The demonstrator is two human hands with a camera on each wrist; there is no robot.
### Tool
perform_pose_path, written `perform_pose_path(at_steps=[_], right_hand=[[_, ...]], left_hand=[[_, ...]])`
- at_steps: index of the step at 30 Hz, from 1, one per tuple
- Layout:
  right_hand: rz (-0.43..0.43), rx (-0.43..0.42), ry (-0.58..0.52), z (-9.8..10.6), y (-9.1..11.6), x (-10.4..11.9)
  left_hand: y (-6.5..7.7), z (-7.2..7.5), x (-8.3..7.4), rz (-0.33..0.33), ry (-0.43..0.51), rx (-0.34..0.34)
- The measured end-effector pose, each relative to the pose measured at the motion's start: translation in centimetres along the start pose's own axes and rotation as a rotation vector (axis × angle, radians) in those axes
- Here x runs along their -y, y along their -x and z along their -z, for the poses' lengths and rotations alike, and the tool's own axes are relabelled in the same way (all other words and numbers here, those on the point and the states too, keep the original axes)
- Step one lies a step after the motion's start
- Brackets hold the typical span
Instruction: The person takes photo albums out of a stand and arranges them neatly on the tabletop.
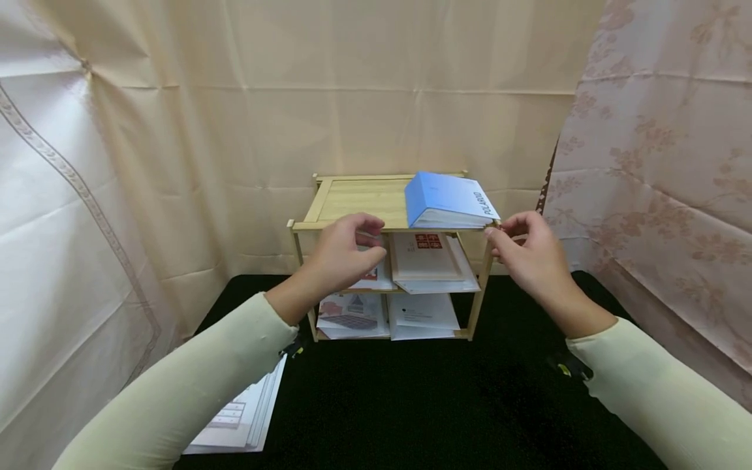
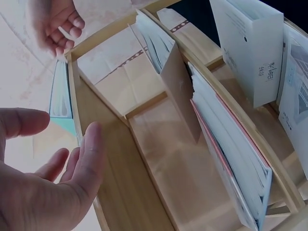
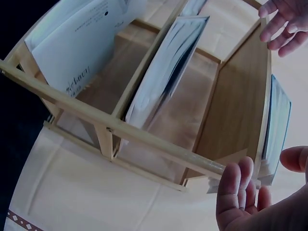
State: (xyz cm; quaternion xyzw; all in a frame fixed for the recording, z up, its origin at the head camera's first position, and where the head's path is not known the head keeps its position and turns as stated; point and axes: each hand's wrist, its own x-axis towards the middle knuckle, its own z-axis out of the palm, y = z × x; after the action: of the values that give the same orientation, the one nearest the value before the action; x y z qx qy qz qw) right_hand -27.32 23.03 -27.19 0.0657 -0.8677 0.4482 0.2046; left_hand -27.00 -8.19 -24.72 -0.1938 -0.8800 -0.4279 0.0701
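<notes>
A blue photo album [image 1: 449, 196] marked POLAROID lies on the right side of the top board of a small wooden shelf rack [image 1: 358, 196]. My left hand [image 1: 349, 251] hovers before the front edge of that board, left of the album, its thumb and fingers apart and nothing between them. At the front right corner is my right hand [image 1: 531, 251], fingertips right at the corner post, close to the album. In the right wrist view its fingers [image 3: 231, 187] are loosely bent, with a gap to the thumb. The album's page edges [image 3: 274, 125] face that hand.
Books [image 1: 429, 258] lie on the middle tier, and more books [image 1: 423, 316] fill the bottom one. A stack of white books [image 1: 247, 418] rests on the black mat [image 1: 376, 405] at the lower left, partly behind the left sleeve. Beige curtains [image 1: 352, 85] hang behind the rack.
</notes>
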Motion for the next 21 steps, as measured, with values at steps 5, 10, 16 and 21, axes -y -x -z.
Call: perform_pose_path(at_steps=[5,10,16,21], right_hand=[[-0.045,0.0,-0.073,0.2,-0.5,0.2],[-0.1,0.013,-0.151,0.3,-1.1,0.4],[-0.152,0.054,-0.247,0.3,-1.6,0.8],[-0.153,0.079,-0.328,0.3,-1.8,0.9]], left_hand=[[-0.1,-0.4,-0.5,-0.037,0.013,0.003],[-0.7,-0.9,-1.4,-0.072,0.049,0.018],[-1.6,-1.7,-1.8,-0.057,0.055,0.037],[-2.0,-2.2,-2.1,-0.018,0.096,0.043]])
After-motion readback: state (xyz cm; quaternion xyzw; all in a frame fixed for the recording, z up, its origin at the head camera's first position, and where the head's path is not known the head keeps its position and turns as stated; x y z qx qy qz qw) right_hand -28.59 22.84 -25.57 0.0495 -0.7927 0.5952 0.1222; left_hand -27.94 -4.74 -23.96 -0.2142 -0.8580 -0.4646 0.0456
